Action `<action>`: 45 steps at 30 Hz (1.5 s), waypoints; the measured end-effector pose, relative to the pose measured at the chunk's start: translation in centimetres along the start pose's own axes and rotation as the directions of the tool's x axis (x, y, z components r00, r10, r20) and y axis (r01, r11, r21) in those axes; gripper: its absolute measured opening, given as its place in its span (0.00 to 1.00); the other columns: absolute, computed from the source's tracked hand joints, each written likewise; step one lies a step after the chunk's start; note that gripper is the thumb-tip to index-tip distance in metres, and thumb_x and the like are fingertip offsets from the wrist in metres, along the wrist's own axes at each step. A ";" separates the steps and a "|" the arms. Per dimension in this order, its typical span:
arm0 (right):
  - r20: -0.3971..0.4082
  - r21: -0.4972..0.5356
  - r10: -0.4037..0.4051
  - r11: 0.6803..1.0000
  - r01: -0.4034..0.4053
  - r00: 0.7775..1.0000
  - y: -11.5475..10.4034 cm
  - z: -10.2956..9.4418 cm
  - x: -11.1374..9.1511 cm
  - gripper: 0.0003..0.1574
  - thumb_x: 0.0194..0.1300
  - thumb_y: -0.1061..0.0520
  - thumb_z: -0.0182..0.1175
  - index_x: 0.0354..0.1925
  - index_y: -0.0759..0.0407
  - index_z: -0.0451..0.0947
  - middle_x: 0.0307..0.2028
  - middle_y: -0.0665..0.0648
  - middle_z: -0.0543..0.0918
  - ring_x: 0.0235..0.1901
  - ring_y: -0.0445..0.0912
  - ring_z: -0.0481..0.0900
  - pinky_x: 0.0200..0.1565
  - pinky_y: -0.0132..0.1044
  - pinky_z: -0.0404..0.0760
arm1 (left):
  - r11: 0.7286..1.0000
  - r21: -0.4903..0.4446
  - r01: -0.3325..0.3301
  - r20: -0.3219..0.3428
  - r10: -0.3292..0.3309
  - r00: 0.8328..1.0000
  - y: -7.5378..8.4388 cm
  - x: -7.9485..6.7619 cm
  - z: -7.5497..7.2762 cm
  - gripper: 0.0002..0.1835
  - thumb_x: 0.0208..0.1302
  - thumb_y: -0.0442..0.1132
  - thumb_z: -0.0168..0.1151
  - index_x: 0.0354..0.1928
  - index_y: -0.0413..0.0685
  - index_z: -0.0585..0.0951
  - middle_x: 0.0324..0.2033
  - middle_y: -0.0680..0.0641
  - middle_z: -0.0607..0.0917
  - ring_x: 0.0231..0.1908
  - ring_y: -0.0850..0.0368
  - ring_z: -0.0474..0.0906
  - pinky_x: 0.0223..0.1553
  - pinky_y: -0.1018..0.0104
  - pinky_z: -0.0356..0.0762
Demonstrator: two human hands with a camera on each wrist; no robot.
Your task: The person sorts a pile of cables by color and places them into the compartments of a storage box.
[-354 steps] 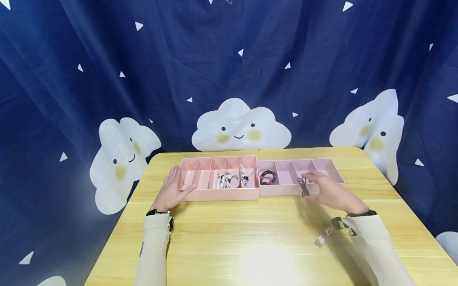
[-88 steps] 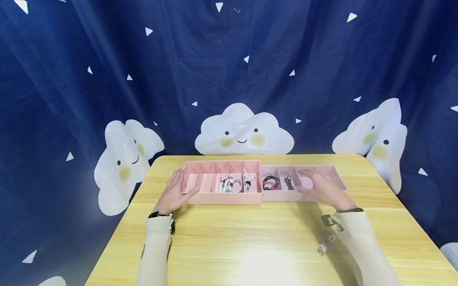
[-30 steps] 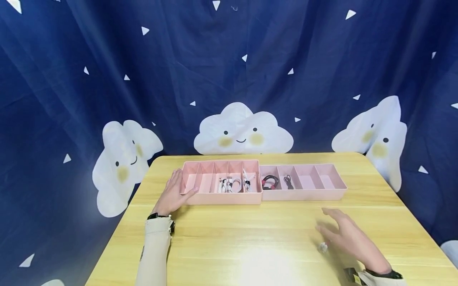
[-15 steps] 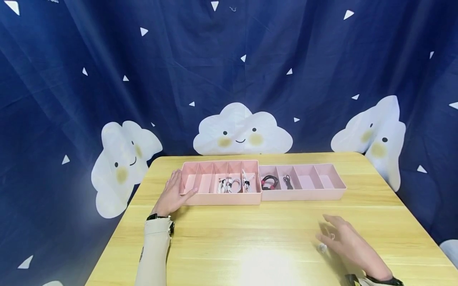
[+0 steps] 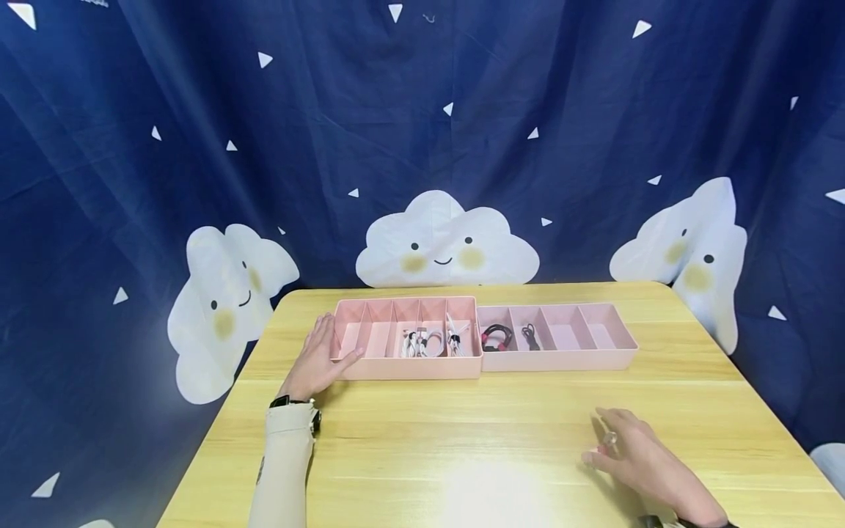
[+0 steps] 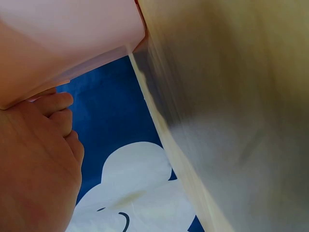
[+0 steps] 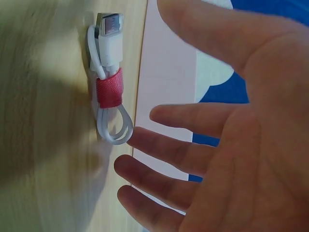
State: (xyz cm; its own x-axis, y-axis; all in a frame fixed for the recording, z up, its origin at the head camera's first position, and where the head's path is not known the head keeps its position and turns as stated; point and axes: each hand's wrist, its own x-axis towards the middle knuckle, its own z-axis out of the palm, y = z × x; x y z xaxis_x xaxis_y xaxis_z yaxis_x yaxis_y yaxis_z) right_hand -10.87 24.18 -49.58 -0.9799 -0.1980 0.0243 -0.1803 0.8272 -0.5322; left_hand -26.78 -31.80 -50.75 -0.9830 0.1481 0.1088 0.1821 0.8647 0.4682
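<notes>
My right hand [image 5: 650,458] hovers low over the front right of the table, thumb and fingers spread apart. Just beyond its fingertips, in the right wrist view, a white USB cable [image 7: 110,89] lies coiled on the wood, bound by a red strap. From the head view that cable shows between thumb and forefinger, partly covered. My left hand [image 5: 315,365] rests against the left end of the pink divided box [image 5: 409,369], its thumb along the front rim. The left wrist view shows the fingers [image 6: 60,101] against the box's side.
White cables [image 5: 432,343] lie in the pink box's right-hand compartments. Adjoining it is a paler pink divided box [image 5: 561,360], with a black cable with red strap [image 5: 507,334] and a thin black cable [image 5: 530,336] in separate compartments. A blue curtain [image 5: 449,147] hangs behind the table.
The thin black cable, earlier in my right hand, now lies in the paler box's second compartment. My right hand has moved from that box to the white cable. My left hand stays put.
</notes>
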 end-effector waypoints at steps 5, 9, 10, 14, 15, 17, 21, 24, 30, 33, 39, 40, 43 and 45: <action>0.038 -0.012 0.020 1.000 -0.019 0.999 -0.1 0.0 -0.1 0.55 0.57 0.38 0.76 0.67 0.74 0.70 0.57 0.69 0.80 0.54 0.62 0.78 0.54 0.68 0.79 | 1.000 0.011 -0.005 -0.010 0.005 1.000 -0.1 -0.2 0.1 0.62 0.66 0.71 0.59 0.82 0.35 0.43 0.83 0.35 0.44 0.84 0.39 0.35 0.82 0.35 0.40; 0.043 -0.037 0.016 0.999 -0.015 0.999 -0.1 0.0 -0.3 0.57 0.56 0.36 0.76 0.67 0.74 0.71 0.60 0.72 0.78 0.57 0.65 0.77 0.55 0.68 0.79 | 1.000 0.022 -0.009 -0.017 0.009 1.000 -0.1 -0.3 0.2 0.62 0.67 0.71 0.59 0.82 0.34 0.43 0.83 0.34 0.45 0.84 0.38 0.37 0.81 0.35 0.41; 0.041 -0.044 0.015 0.999 -0.014 0.999 -0.1 0.0 -0.3 0.57 0.56 0.36 0.76 0.67 0.74 0.71 0.60 0.72 0.77 0.57 0.65 0.77 0.55 0.67 0.79 | 1.000 0.023 -0.009 -0.018 0.009 1.000 -0.2 -0.3 0.2 0.62 0.67 0.71 0.59 0.82 0.34 0.43 0.83 0.34 0.45 0.83 0.37 0.37 0.81 0.35 0.41; 0.044 -0.055 0.024 0.998 -0.021 0.999 -0.1 0.0 -0.4 0.59 0.54 0.35 0.76 0.66 0.75 0.71 0.59 0.72 0.77 0.54 0.62 0.77 0.53 0.63 0.81 | 1.000 0.025 -0.009 -0.022 0.010 1.000 -0.2 -0.3 0.2 0.62 0.66 0.72 0.58 0.82 0.34 0.44 0.83 0.34 0.46 0.83 0.37 0.38 0.81 0.34 0.41; 0.047 -0.057 0.027 0.998 -0.025 0.999 -0.1 0.0 -0.4 0.58 0.54 0.35 0.77 0.65 0.75 0.72 0.58 0.71 0.77 0.53 0.60 0.77 0.52 0.61 0.81 | 1.000 0.026 -0.008 -0.021 0.009 1.000 -0.2 -0.3 0.2 0.63 0.66 0.73 0.57 0.82 0.34 0.43 0.83 0.34 0.46 0.83 0.37 0.38 0.81 0.35 0.42; 0.058 -0.053 0.037 0.998 -0.034 0.998 -0.1 0.0 -0.3 0.54 0.53 0.35 0.77 0.61 0.72 0.75 0.54 0.69 0.77 0.49 0.56 0.76 0.48 0.54 0.82 | 1.000 0.023 -0.007 -0.019 0.007 1.000 -0.1 -0.3 0.2 0.63 0.66 0.74 0.57 0.82 0.34 0.44 0.83 0.34 0.45 0.83 0.37 0.38 0.81 0.34 0.41; 0.099 -0.046 0.069 0.997 -0.064 0.993 -0.1 -0.1 -0.1 0.38 0.54 0.36 0.77 0.50 0.60 0.77 0.50 0.62 0.76 0.44 0.49 0.72 0.40 0.38 0.76 | 1.000 0.022 -0.001 -0.011 0.001 1.000 -0.1 -0.2 0.2 0.64 0.65 0.75 0.56 0.82 0.34 0.44 0.83 0.35 0.44 0.83 0.37 0.38 0.82 0.36 0.40; 0.118 -0.047 0.087 0.996 -0.082 0.989 0.0 -0.2 0.0 0.35 0.55 0.38 0.77 0.49 0.58 0.77 0.48 0.59 0.76 0.43 0.48 0.71 0.38 0.34 0.73 | 1.000 0.020 -0.002 -0.012 0.003 1.000 0.0 -0.2 0.2 0.64 0.65 0.75 0.56 0.82 0.34 0.43 0.83 0.34 0.45 0.83 0.37 0.38 0.82 0.36 0.39; 0.131 -0.047 0.107 0.994 -0.101 0.986 0.0 -0.2 0.2 0.41 0.56 0.40 0.77 0.57 0.64 0.77 0.50 0.61 0.77 0.45 0.49 0.72 0.44 0.43 0.79 | 1.000 0.019 -0.005 -0.012 0.005 1.000 0.2 -0.1 0.1 0.64 0.65 0.75 0.56 0.82 0.34 0.43 0.83 0.34 0.45 0.84 0.38 0.36 0.82 0.35 0.41; 0.131 -0.040 0.106 0.994 -0.101 0.986 0.0 -0.1 0.2 0.42 0.55 0.40 0.77 0.57 0.65 0.77 0.50 0.61 0.77 0.44 0.50 0.72 0.43 0.43 0.79 | 1.000 0.017 -0.004 -0.009 0.004 1.000 0.2 -0.1 0.1 0.63 0.66 0.74 0.56 0.82 0.34 0.43 0.83 0.34 0.45 0.84 0.39 0.36 0.82 0.36 0.40; 0.149 -0.038 0.115 0.993 -0.111 0.982 0.0 -0.2 0.4 0.45 0.54 0.42 0.78 0.59 0.67 0.76 0.51 0.64 0.77 0.45 0.50 0.73 0.46 0.46 0.81 | 1.000 0.009 -0.006 -0.013 0.006 1.000 0.0 0.0 0.2 0.63 0.65 0.74 0.57 0.82 0.34 0.43 0.83 0.34 0.44 0.84 0.39 0.35 0.82 0.36 0.39; 0.153 -0.036 0.119 0.993 -0.115 0.981 0.0 -0.2 0.5 0.44 0.54 0.42 0.78 0.59 0.68 0.76 0.52 0.64 0.77 0.45 0.50 0.73 0.46 0.47 0.82 | 1.000 0.007 -0.007 -0.015 0.007 1.000 -0.1 0.0 0.2 0.63 0.65 0.74 0.57 0.82 0.33 0.44 0.83 0.34 0.45 0.84 0.39 0.36 0.82 0.36 0.39; 0.156 -0.032 0.122 0.992 -0.118 0.980 0.0 -0.2 0.6 0.43 0.54 0.44 0.78 0.59 0.68 0.76 0.51 0.64 0.78 0.44 0.49 0.74 0.45 0.45 0.82 | 1.000 0.011 -0.009 -0.017 0.010 1.000 -0.1 0.0 0.2 0.63 0.66 0.74 0.57 0.82 0.33 0.44 0.83 0.34 0.45 0.84 0.39 0.36 0.82 0.35 0.40; 0.154 -0.029 0.120 0.993 -0.117 0.981 0.0 -0.2 0.6 0.43 0.54 0.45 0.78 0.59 0.68 0.76 0.51 0.65 0.78 0.44 0.49 0.74 0.45 0.45 0.82 | 1.000 0.014 -0.010 -0.016 0.010 1.000 -0.1 0.0 0.1 0.63 0.66 0.74 0.57 0.82 0.33 0.43 0.83 0.33 0.46 0.84 0.39 0.36 0.82 0.35 0.40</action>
State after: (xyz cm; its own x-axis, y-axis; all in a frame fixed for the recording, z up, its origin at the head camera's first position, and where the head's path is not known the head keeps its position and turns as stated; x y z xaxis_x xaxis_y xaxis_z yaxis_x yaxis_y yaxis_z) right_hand -11.46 24.21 -49.38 -0.9694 -0.1764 -0.1706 -0.0672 0.8595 -0.5068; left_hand -26.81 -31.80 -50.89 -0.9805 0.1492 0.1277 0.1916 0.8697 0.4549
